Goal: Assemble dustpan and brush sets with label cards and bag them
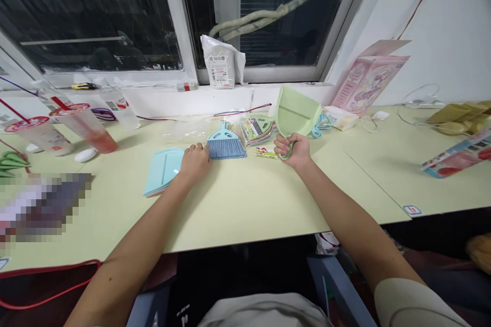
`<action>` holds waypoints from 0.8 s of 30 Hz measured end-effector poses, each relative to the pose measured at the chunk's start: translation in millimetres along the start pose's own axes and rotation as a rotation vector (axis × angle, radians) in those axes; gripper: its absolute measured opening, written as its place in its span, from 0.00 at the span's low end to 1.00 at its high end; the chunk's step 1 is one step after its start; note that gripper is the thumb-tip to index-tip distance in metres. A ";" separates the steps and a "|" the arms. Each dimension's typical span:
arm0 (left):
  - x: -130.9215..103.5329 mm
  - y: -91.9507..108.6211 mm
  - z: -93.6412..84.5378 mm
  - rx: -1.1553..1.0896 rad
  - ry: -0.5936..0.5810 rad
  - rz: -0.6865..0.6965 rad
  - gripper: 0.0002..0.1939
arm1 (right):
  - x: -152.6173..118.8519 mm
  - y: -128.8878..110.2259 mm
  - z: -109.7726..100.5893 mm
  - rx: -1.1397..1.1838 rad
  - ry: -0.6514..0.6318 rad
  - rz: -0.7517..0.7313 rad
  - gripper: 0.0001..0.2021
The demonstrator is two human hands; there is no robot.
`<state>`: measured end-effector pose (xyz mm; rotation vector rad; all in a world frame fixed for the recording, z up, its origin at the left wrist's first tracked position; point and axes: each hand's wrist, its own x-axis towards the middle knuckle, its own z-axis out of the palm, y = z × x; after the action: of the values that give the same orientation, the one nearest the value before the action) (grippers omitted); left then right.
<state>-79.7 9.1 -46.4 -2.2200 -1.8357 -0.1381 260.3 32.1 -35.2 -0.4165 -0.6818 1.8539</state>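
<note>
My right hand (293,150) is closed around the handle of a light green dustpan (299,112), which it holds up above the table with the pan upward. My left hand (195,163) is low at the table, fingers curled and their tips hidden, so what they grip is hidden. To its left lies a light blue dustpan (163,166) with a pinkish edge beneath. Close against its right side is a small blue hand brush (226,143), bristles toward me. Between brush and green dustpan lies a clear-wrapped pack with green and pink pieces (258,129).
Two cups with red straws (86,127) and a clear bottle (120,107) stand at the left. A white parcel (221,64) leans by the window. On the right are a pink box (370,82), a blue-and-red package (460,156) and a cable. Part of the left is pixelated.
</note>
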 end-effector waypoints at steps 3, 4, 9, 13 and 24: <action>0.1 0.7 1.1 0.015 0.000 0.010 0.15 | 0.1 -3.0 -2.6 0.034 0.015 -0.041 0.20; 0.1 0.9 1.4 0.019 0.001 0.013 0.15 | 0.4 -2.9 -3.1 0.037 0.025 -0.045 0.20; 0.5 2.0 2.1 0.036 0.013 0.034 0.15 | 2.7 -5.8 -5.8 0.051 0.083 -0.124 0.19; 0.6 1.6 3.6 0.021 0.020 0.044 0.17 | 4.8 -9.3 -9.6 0.061 0.128 -0.186 0.17; -3.1 19.8 8.0 -0.124 0.253 0.227 0.19 | 5.6 -6.6 -5.0 -0.011 0.155 -0.149 0.15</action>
<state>-61.7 4.8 -57.5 -2.3497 -1.4694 -0.4771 265.9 40.4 -34.8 -0.4975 -0.6012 1.6590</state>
